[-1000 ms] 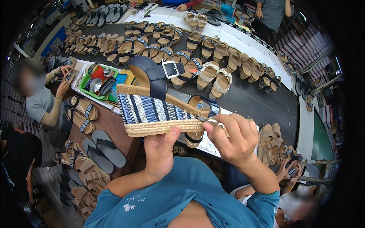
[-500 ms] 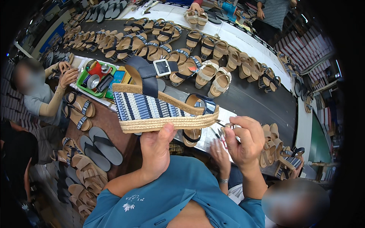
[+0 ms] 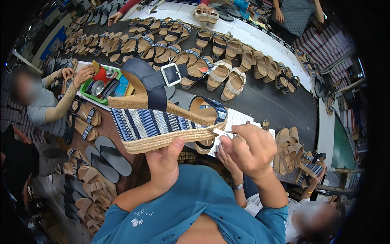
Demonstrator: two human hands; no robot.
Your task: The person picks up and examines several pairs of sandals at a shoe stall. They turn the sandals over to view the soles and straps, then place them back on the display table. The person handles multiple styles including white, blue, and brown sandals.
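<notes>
Sandal (image 3: 162, 122) tilted more, heel lower

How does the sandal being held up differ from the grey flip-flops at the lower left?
The sandal has a thick striped wedge; the flip-flops have plain grey soles. The sandal's strap carries a silvery buckle; the flip-flops have thong straps without one. The sandal is up in the left hand; the flip-flops lie untouched. Both have dark strapping.

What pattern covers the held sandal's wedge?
The wedge: navy, blue and white stripes, best in head view.

Sandal (image 3: 160, 126) in left grip (image 3: 164, 167), table (image 3: 280, 106) behind
</notes>
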